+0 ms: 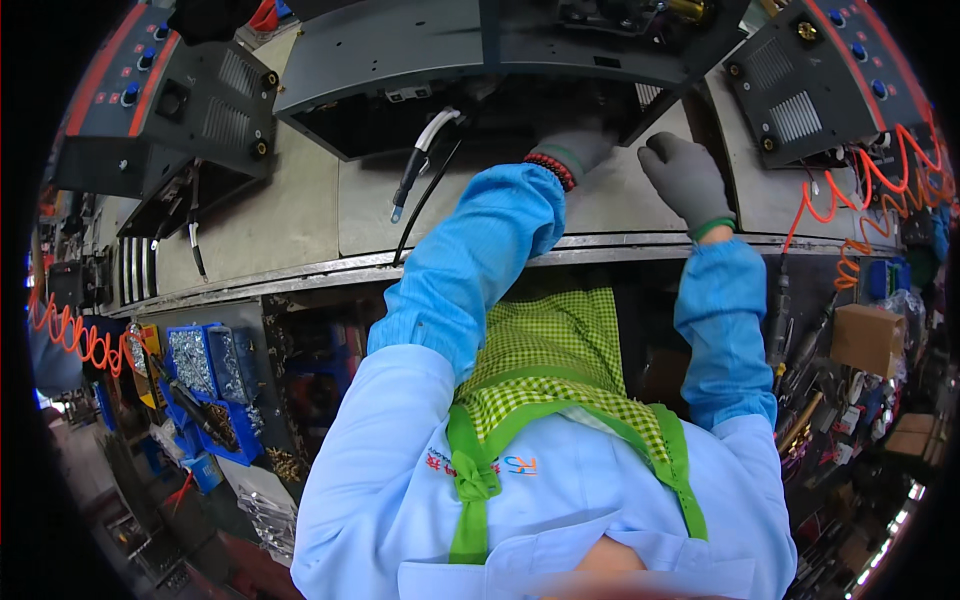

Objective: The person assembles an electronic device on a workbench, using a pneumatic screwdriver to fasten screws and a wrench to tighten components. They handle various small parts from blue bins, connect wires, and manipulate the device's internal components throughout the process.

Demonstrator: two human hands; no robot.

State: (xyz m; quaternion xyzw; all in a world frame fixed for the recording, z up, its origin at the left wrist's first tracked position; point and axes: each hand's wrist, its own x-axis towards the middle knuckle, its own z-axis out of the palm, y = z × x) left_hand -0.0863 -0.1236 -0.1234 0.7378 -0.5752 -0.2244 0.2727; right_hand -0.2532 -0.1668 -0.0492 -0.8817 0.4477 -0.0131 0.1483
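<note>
A dark grey sheet-metal machine housing (390, 75) stands on the bench in front of me, its open lower side facing me. My left hand (580, 152), in a grey glove with a red and black cuff, reaches into that opening near its right end. Motion blur and shadow hide its fingers. Just beyond the housing's right edge is my right hand (688, 182), also gloved in grey, its fingers curled closed; whatever they hold, if anything, is hidden. A black and white cable (415, 165) with a metal lug hangs out of the opening, beside a thinner black cable (430, 200).
Similar machines with blue knobs stand at the left (215, 100) and right (800, 90). Orange coiled hoses (860, 190) hang on both sides. Below the metal bench edge (330, 270), blue bins (195, 360) of small fasteners sit left; a cardboard box (866, 338) and tools lie right.
</note>
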